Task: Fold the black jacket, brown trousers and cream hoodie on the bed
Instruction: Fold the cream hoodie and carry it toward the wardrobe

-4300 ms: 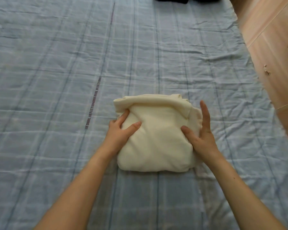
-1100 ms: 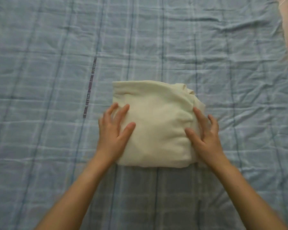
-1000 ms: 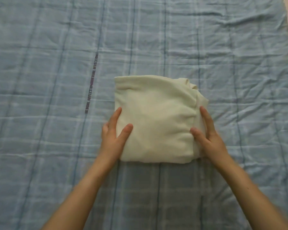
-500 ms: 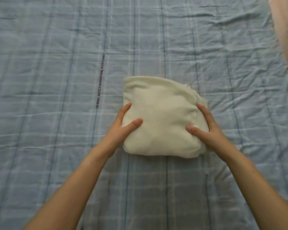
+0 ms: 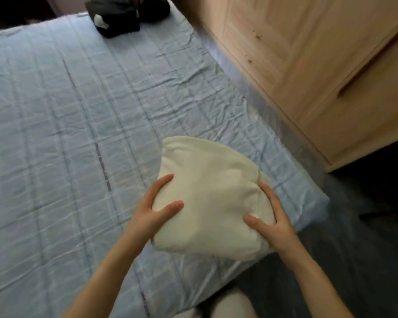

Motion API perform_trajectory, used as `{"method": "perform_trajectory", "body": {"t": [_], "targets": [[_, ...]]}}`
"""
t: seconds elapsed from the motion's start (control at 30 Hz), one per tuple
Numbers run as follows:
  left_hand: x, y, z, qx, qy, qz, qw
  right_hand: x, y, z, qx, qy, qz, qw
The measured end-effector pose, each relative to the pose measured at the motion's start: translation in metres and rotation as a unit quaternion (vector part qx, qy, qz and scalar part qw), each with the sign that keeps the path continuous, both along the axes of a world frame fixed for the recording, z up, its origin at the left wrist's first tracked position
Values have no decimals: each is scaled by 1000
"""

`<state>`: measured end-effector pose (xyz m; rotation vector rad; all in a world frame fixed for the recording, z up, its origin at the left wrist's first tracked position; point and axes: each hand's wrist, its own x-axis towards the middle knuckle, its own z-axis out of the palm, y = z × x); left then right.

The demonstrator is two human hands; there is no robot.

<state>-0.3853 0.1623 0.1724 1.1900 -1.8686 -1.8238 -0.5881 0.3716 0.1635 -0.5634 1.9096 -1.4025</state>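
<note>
The cream hoodie [image 5: 207, 193] is a folded bundle held up off the bed near its right corner. My left hand [image 5: 152, 212] grips its left side, thumb on top and fingers tucked under. My right hand [image 5: 270, 216] grips its right side the same way. A folded black jacket [image 5: 115, 17] lies at the bed's far end, with another dark garment [image 5: 152, 9] beside it; its colour is too dark to tell.
The bed [image 5: 55, 134] carries a pale blue checked sheet. A light wooden wardrobe [image 5: 319, 65] stands close along the bed's right side. Dark floor [image 5: 365, 226] lies past the bed corner. My pale trouser leg [image 5: 228, 304] shows at the bottom.
Both hands have lifted the folded hoodie off the sheet and carried it right toward the bed corner. My view has swung right and up, bringing the wardrobe and black clothes into sight.
</note>
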Motion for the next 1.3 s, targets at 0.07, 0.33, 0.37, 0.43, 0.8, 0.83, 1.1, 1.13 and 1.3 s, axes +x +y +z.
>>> {"method": "perform_trajectory", "body": {"t": [0.07, 0.33, 0.37, 0.43, 0.8, 0.83, 1.1, 1.13, 1.3], "targets": [[-10, 8, 31, -11, 14, -41, 999, 8, 25, 37, -15, 28, -42, 999], [-82, 80, 122, -44, 78, -192, 977, 13, 142, 122, -68, 80, -199, 974], [-96, 94, 126, -46, 84, -206, 974, 8, 160, 125, -71, 83, -215, 971], [-123, 125, 130, -45, 91, -234, 967, -7, 197, 129, -77, 82, -244, 963], [-299, 313, 135, -58, 92, -292, 950, -151, 394, 151, -57, 99, -281, 953], [-311, 324, 135, -57, 88, -288, 952, -167, 405, 153, -57, 99, -274, 955], [-403, 341, 124, -73, 70, -207, 973, -307, 412, 140, -74, 74, -194, 975], [-418, 337, 122, -74, 71, -198, 975, -328, 405, 136, -75, 74, -182, 978], [-512, 305, 108, -79, 82, -145, 983, -449, 360, 127, -57, 84, -129, 986]]}}
